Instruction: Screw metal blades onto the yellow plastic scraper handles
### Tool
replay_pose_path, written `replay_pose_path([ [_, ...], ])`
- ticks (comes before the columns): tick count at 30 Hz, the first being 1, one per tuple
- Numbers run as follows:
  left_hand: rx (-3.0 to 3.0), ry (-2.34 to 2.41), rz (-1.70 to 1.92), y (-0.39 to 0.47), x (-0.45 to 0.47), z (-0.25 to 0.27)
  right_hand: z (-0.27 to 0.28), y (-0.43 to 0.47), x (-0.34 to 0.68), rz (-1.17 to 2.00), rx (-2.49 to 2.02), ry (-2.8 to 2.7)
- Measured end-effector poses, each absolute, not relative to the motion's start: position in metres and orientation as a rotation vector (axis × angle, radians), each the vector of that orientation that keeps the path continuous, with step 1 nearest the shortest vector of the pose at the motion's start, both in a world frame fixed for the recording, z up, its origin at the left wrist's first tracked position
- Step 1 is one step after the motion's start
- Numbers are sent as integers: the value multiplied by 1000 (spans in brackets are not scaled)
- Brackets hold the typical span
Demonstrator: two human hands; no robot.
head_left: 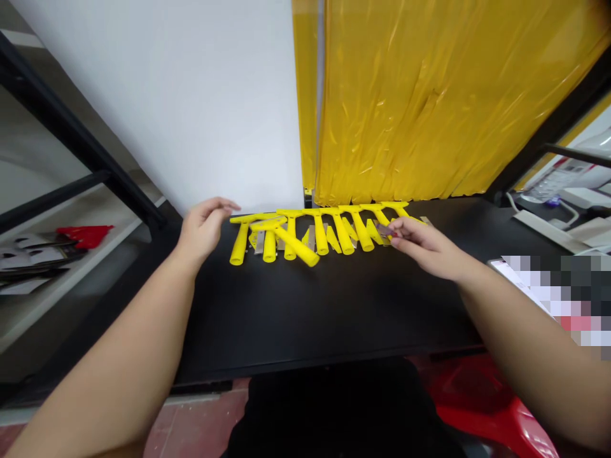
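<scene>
My right hand pinches a small metallic piece between thumb and fingers at the right end of a row of yellow T-shaped handles, center frame; blur hides exactly what it is. My left hand hangs beside the row's left end, fingers loosely bent, apparently holding nothing. The likeliest mishap is a tumble: one handle lies slantwise over its neighbors, and a nudge could send it rolling along the black tabletop. A cut is possible too, should the thin metal plates tucked among the handles prove sharp — I cannot tell from here. The handles look like smooth molded plastic, round-stemmed and open-ended, with flat crossbars. Behind them, a matte white panel fills the upper left — glossy, wrinkled yellow sheeting the upper right.
</scene>
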State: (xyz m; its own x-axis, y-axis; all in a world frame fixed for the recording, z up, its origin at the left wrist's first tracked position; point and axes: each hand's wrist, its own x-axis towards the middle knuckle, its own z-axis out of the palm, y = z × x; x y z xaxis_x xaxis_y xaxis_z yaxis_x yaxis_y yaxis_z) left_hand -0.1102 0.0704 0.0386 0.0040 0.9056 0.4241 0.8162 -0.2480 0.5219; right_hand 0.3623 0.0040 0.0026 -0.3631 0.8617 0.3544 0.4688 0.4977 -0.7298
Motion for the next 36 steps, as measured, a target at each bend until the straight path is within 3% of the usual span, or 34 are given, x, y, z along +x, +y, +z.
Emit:
replay_pose_path([
  [6, 2591, 1617, 721, 109, -98, 56, 11, 32, 338, 614, -1111, -1885],
  [11, 2331, 1966, 923, 116, -106, 23, 19, 28, 285, 406, -1103, -2161],
  [20, 2197, 1985, 626, 117, -123, -13, 0, 23, 198, -47, -1289, -2380],
  [28, 2301, 1862, 485, 115, -123, -17, -8, 23, 192, -44, -1329, -2318],
  [36, 2356, 1765, 558, 116, -127, -17, 9, 41, 244, 354, -1043, -1652],
])
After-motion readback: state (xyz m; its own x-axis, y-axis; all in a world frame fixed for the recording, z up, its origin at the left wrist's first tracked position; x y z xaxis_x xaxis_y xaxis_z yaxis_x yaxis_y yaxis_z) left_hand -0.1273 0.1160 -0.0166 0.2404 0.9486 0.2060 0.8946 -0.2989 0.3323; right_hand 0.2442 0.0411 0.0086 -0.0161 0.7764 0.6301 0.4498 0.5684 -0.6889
